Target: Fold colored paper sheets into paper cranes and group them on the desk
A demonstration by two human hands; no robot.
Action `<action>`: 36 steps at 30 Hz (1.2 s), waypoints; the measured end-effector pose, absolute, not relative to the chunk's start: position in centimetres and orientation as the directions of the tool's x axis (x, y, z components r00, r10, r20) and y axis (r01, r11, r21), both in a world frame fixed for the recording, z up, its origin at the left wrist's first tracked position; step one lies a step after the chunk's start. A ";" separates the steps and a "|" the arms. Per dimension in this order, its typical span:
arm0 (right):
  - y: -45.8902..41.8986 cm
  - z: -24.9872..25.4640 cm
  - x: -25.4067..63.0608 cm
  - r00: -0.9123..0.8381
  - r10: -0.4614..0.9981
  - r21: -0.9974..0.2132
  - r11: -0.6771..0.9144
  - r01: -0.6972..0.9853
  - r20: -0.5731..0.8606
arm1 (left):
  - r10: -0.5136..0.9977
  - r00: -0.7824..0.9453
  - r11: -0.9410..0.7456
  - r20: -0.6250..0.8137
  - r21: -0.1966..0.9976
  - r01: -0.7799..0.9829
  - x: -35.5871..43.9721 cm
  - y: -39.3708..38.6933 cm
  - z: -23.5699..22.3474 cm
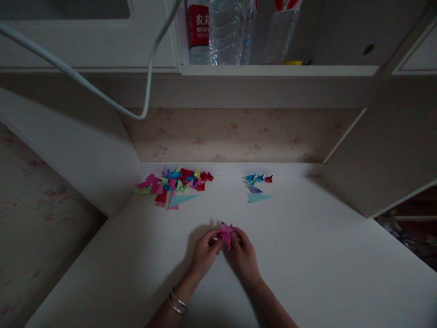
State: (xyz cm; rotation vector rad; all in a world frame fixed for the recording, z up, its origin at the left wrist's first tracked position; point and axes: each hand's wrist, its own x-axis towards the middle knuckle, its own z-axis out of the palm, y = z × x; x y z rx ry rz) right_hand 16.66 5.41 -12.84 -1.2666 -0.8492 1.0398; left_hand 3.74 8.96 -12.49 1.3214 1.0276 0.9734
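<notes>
A small pink folded paper piece (226,234), with several pointed tips, is held up between my two hands over the white desk. My left hand (206,249) pinches its left side, thumb and fingertips closed on the paper. On the right side, my right hand (244,253) grips it in the same way. Parts of the paper are hidden behind my fingertips. Two silver bangles (177,300) circle my left wrist.
A heap of colourful folded papers (177,180) lies at the desk's back left. Several small folded pieces (259,177) and a light blue paper dart (259,197) lie at the back right. Plastic bottles (227,34) stand on the shelf above, and a white cable (147,91) hangs at left.
</notes>
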 end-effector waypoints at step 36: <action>14.9 -11.1 36.8 0.140 0.971 -0.651 0.020 0.759 0.193 | 0.928 0.367 -0.155 0.064 0.962 0.224 4.0 8.7 -12.3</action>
